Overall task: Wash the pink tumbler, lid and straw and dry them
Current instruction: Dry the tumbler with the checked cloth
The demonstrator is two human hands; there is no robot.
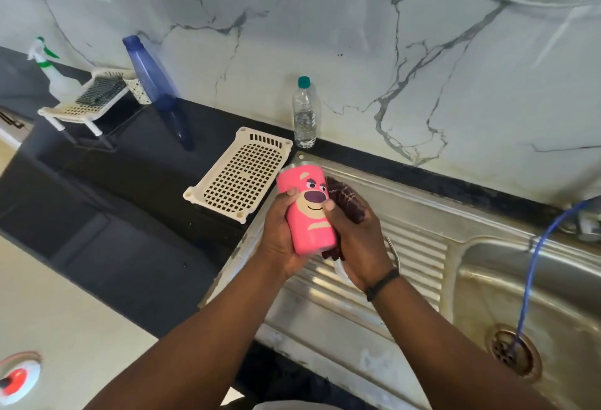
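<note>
1. Pink tumbler (309, 211) held up over the ribbed drainboard of the steel sink (422, 224), bear face toward the camera, open rim tipped away.
2. Left hand (279, 234) wrapped round the tumbler's lower side, fingers curled on it.
3. Right hand (354, 237) pressing a dark maroon cloth (344, 195) against the tumbler's far side, thumb on the pink wall; clamped on cloth and tumbler together.
4. Judging by the cloth and no running water in sight: washing of the tumbler likely done, drying under way.
5. Something pale and curved below the right hand, possibly the straw; cannot tell.
6. Lid not visible anywhere.
7. White slotted tray (240, 172) on the dark desk (136, 162) just beside the sink, nothing on it.
8. Left to do, as a guess: finishing the tumbler, then lid and straw.
</note>
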